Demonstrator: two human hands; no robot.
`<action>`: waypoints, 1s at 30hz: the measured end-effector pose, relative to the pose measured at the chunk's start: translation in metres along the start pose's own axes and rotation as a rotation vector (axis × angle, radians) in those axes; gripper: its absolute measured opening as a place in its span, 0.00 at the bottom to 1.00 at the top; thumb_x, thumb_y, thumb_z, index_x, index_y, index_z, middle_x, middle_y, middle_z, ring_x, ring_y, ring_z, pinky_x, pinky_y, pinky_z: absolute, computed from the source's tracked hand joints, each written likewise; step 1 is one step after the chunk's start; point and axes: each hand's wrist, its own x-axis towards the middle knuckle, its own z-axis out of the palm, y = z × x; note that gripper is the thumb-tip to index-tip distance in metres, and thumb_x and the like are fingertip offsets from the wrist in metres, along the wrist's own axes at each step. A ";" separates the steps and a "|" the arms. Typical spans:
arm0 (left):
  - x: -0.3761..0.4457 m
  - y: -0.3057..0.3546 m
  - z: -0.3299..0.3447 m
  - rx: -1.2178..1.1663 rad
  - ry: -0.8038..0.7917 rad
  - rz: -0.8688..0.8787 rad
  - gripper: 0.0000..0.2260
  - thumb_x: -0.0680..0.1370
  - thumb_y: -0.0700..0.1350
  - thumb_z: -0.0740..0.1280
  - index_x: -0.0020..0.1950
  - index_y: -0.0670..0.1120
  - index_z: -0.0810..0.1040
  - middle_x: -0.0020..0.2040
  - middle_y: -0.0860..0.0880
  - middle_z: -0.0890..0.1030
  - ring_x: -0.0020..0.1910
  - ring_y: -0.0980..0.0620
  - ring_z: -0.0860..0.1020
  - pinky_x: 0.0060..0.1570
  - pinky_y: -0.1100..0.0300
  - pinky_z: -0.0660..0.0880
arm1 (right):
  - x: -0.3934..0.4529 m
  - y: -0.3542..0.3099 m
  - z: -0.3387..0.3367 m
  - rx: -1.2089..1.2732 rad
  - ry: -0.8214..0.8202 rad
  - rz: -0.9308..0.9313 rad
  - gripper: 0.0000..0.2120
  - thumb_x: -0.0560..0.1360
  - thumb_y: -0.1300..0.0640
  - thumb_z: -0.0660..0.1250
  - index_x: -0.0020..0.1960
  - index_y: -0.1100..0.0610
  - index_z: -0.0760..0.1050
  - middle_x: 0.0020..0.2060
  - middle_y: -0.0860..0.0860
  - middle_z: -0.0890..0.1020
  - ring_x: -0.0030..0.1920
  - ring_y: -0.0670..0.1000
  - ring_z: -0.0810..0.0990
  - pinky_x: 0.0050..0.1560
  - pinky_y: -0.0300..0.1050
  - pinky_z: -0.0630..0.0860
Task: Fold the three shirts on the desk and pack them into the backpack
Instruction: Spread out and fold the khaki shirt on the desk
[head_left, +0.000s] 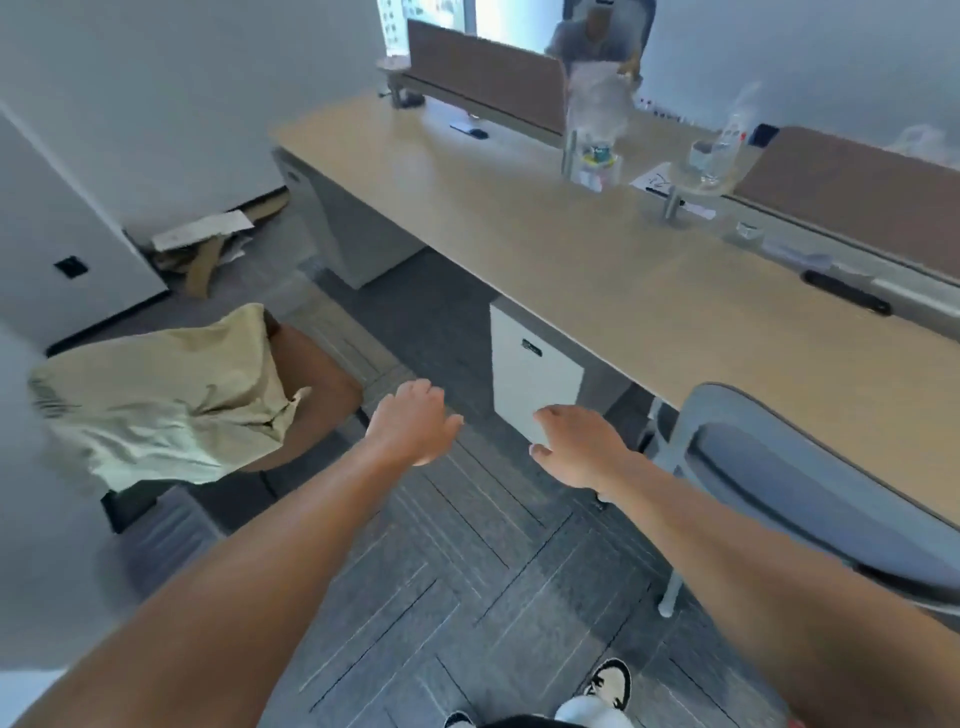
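Note:
A crumpled pale beige shirt (166, 400) lies on a brown stool (322, 384) at the left, below the light wooden desk (597, 270). My left hand (413, 423) hovers over the floor just right of the stool, fingers relaxed and holding nothing. My right hand (576, 447) hangs a little farther right, in front of a white drawer unit (535, 379), also relaxed and holding nothing. No backpack is in view. I see no shirts on the desk top.
A grey office chair (810, 493) stands at the right by the desk edge. Bottles and clear plastic containers (597, 156) sit at the desk's back near brown divider panels (483, 73). Cardboard scraps (208, 249) lie by the wall. A person sits beyond the divider.

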 end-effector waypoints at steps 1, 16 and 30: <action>-0.014 -0.032 0.000 -0.019 0.003 -0.045 0.23 0.85 0.58 0.57 0.70 0.42 0.72 0.68 0.44 0.73 0.69 0.42 0.71 0.66 0.45 0.72 | 0.014 -0.030 -0.001 -0.010 -0.015 -0.040 0.18 0.84 0.47 0.60 0.66 0.58 0.73 0.60 0.52 0.80 0.60 0.59 0.79 0.53 0.50 0.73; -0.183 -0.333 0.018 -0.176 0.021 -0.545 0.23 0.84 0.59 0.60 0.72 0.44 0.71 0.68 0.43 0.74 0.67 0.42 0.73 0.63 0.43 0.75 | 0.132 -0.371 -0.004 -0.206 -0.004 -0.478 0.19 0.84 0.47 0.60 0.69 0.56 0.73 0.64 0.53 0.79 0.64 0.57 0.77 0.63 0.53 0.72; -0.178 -0.540 0.011 -0.339 0.030 -0.816 0.20 0.83 0.56 0.62 0.69 0.45 0.72 0.64 0.44 0.76 0.64 0.43 0.74 0.60 0.44 0.75 | 0.302 -0.555 0.035 -0.233 -0.097 -0.693 0.18 0.82 0.47 0.59 0.66 0.58 0.72 0.61 0.54 0.79 0.61 0.58 0.79 0.61 0.55 0.75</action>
